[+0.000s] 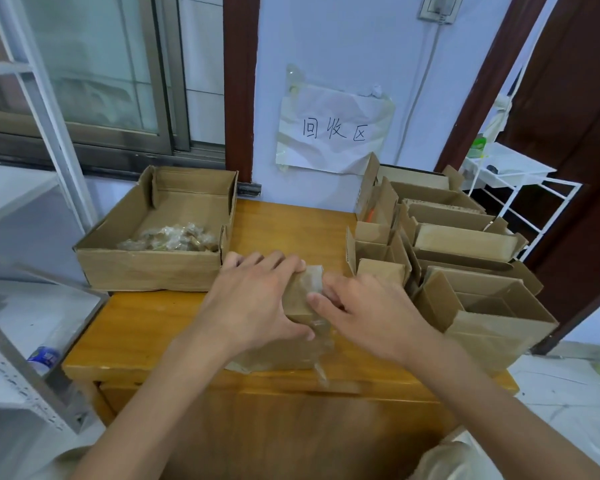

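Wall (343, 36), far: pale blue-white, evenly lit. Paper sign (333, 129) with handwritten characters, taped at its middle. Socket (439, 6) with a white cable, upper right. Window (94, 64), far left: sliding metal frame, cloudy panes. Dark brown post (239, 81) between window and wall. Door frame (482, 81), same brown, right. Bench (284, 220), orange-brown wood, centre. White wire rack (520, 188), far right. Grey metal shelf (14, 375), near left. Floor (568, 410), pale, near right.

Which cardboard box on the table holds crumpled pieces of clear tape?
The wide, shallow box at the left side of the table: a heap of crumpled tape lies in its near part. The open boxes crowded on the right show none.
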The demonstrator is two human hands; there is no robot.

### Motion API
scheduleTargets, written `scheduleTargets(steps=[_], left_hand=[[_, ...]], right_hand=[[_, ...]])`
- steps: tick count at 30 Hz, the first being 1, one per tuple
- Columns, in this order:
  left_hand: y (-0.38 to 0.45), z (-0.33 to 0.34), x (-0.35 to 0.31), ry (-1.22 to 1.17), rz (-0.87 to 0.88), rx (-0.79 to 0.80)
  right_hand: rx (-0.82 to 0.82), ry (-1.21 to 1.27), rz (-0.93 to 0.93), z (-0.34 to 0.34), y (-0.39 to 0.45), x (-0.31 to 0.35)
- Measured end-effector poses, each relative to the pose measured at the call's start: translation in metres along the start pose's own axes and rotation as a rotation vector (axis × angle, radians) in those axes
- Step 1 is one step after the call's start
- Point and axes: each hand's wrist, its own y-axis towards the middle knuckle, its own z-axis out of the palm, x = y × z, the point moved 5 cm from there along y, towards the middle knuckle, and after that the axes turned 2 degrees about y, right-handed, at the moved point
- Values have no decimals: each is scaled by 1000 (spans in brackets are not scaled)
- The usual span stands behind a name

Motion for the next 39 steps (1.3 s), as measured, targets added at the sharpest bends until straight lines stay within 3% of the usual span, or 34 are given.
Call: scheduleTargets(steps=[3,7,12,15,17,21,24,29,31,35,37,39], left_hand=[[2,1,0,-10,-2,14],[3,1,1,-3,-14,41],[2,1,2,-56,-67,53],[4,1,-1,-58,-72,55],[5,2,-2,-59,-67,54],[2,3,-2,-54,-53,30],[1,3,-2,-41,-62,33],[1,4,-2,-29,-71,35],[0,3,-1,-40,-79,30],[-4,2,-1,-47,-91,13],[-4,2,-2,-50,-100,5],[-4,1,-3,-57,-113,2]], right_hand=[[144,-85,-41,-4,15,-6],[215,127,-82,-3,25,-11],[50,931,227,21,-4,-25],[-126,1228,360,39,-20,-21],[-182,1123,349,35,-17,-19],[-81,385,223,7,11,-19],[103,330,131,0,28,-25],[61,367,115,4,27,-29],[32,624,168,16,20,-30],[-71,1416,326,51,-5,-27],[-132,1578,381,64,-10,-26],[-143,1538,419,63,-8,-25]])
